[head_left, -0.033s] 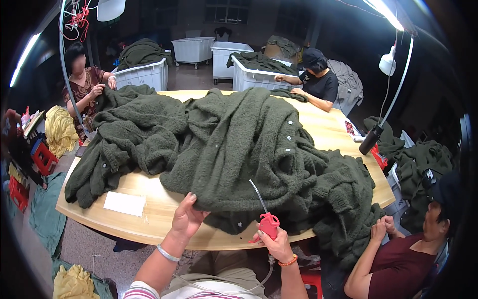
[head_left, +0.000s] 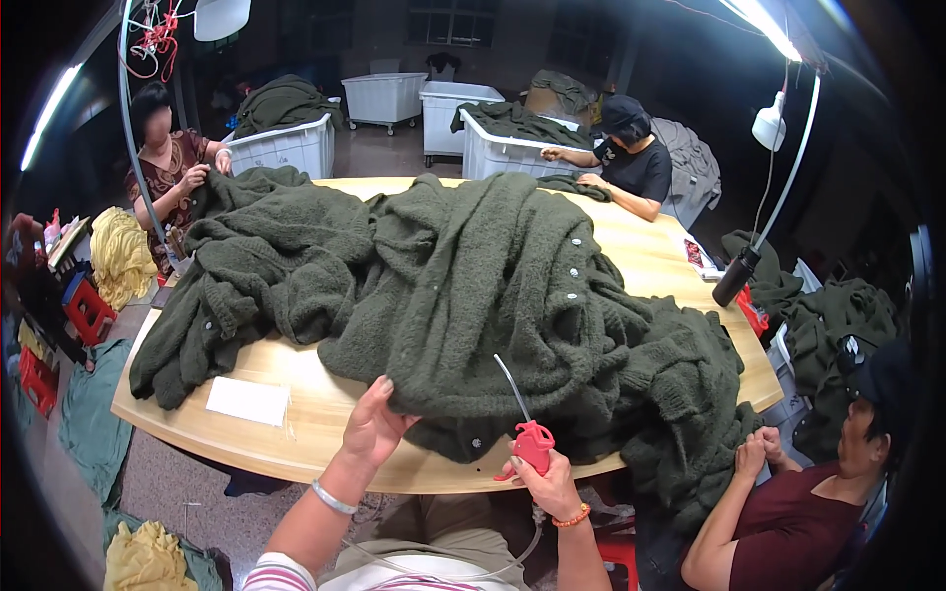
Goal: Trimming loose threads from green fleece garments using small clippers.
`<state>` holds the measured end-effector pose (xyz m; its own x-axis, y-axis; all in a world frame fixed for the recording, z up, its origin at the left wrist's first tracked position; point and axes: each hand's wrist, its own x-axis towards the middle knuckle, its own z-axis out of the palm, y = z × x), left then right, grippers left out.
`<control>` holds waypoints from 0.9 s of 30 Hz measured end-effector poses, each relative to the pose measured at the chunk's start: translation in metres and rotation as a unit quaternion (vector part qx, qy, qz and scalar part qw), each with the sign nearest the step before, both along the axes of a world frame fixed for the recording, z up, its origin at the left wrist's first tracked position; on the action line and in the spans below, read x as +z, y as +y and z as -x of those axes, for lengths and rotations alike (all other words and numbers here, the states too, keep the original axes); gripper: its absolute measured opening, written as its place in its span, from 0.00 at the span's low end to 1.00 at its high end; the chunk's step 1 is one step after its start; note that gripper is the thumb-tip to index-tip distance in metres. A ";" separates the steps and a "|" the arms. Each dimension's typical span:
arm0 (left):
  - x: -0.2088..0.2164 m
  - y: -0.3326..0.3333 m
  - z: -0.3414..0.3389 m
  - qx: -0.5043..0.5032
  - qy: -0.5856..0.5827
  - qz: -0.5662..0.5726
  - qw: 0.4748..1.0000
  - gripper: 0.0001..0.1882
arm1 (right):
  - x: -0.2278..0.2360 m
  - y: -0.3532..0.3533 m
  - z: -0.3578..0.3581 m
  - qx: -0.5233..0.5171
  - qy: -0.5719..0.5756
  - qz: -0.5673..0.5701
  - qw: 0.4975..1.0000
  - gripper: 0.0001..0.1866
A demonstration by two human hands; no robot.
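Note:
A dark green fuzzy knit cardigan (head_left: 463, 295) with shiny buttons lies heaped over the middle of the table. My left hand (head_left: 374, 426) pinches its near lower edge between thumb and fingers, left of centre. In my right hand (head_left: 552, 488) is a red air blow gun (head_left: 533, 446), its thin metal nozzle pointing up and leftward across the cardigan's hem. A clear hose (head_left: 517, 563) runs from the gun's handle down over my lap. More green knitwear (head_left: 680, 364) spreads to the right, and another pile (head_left: 276, 246) lies to the left.
A white paper (head_left: 246, 402) lies on the wooden table (head_left: 325, 448) at left. Co-workers sit at the far left, far right and near right (head_left: 798, 512). White bins (head_left: 507, 158) of knitwear stand behind. A lamp pole with a black grip (head_left: 734, 278) rises at right.

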<state>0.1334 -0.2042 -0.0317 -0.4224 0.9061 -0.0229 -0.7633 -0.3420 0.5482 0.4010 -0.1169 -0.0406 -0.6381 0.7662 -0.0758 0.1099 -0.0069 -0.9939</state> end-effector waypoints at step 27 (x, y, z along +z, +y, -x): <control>-0.035 0.061 0.046 0.052 0.252 0.086 0.963 0.02 | 0.049 -0.027 0.032 0.095 -0.330 -0.301 0.890 0.17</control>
<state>0.0870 -0.1434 -0.0668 -0.5081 0.8590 0.0630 -0.3526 -0.2742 0.8947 0.3689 -0.1442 0.0080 -0.7294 0.6774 -0.0955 0.6135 0.5860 -0.5294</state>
